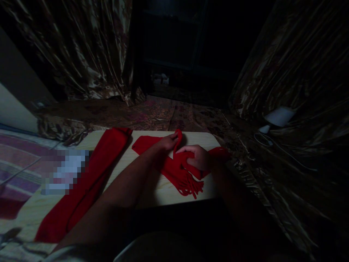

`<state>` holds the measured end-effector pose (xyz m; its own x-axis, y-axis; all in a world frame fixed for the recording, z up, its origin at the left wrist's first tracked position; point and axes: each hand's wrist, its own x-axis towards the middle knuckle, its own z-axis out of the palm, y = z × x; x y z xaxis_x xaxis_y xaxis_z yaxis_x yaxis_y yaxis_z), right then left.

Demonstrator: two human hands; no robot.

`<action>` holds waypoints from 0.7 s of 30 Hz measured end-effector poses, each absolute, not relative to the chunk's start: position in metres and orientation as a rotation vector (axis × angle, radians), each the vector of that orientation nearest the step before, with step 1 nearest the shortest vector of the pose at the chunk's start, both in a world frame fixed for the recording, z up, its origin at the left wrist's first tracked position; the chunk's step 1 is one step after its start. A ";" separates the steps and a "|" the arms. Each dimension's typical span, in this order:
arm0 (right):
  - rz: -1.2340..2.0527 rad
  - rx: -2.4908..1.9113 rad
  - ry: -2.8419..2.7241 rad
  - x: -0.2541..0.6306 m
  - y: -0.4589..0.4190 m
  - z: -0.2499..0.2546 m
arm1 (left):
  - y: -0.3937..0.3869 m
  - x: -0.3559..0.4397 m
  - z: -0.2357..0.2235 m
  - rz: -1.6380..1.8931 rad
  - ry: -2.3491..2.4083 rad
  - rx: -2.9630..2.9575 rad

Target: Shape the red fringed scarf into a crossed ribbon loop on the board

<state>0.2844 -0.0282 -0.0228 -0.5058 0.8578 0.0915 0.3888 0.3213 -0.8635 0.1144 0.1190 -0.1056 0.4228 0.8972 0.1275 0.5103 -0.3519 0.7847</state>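
Note:
A red scarf (171, 169) with a fringe of tassels lies partly bunched on a pale wooden table. My left hand (169, 142) pinches a raised fold of it near the table's far edge. Close by on the right, my right hand (198, 157) is closed around another folded part, fingers wrapped over the cloth. One stretch of the scarf runs out past my right wrist toward the table's right side. The fringed end hangs loose below both hands, nearest to me. Dim light hides the fingertips' details.
Along the left of the table (152, 194) lies a long folded red cloth (89, 178), beside a blurred-out pale item (67, 173). Patterned curtains (89, 54) and a brocade-covered ledge (169, 112) stand behind. At right are a white shade-like object (280, 116) and a white cable (289, 160).

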 end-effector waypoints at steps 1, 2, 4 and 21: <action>1.088 -1.087 -2.047 0.284 -0.028 -0.021 | 0.119 0.116 -0.106 0.689 1.178 2.027; 1.073 -1.083 -2.040 0.284 -0.028 -0.019 | 0.119 0.117 -0.106 0.645 1.165 2.043; 1.080 -1.100 -1.971 0.288 -0.024 -0.017 | 0.119 0.121 -0.105 0.554 1.144 2.104; 0.998 -1.404 -1.393 0.336 -0.010 -0.025 | 0.101 0.133 -0.093 0.801 1.332 1.983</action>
<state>0.3357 -0.0101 -0.0250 0.0424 0.9980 0.0459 0.2777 0.0324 -0.9601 0.1333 0.1011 -0.0932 0.3102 0.9395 0.1453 0.5691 -0.3060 0.7632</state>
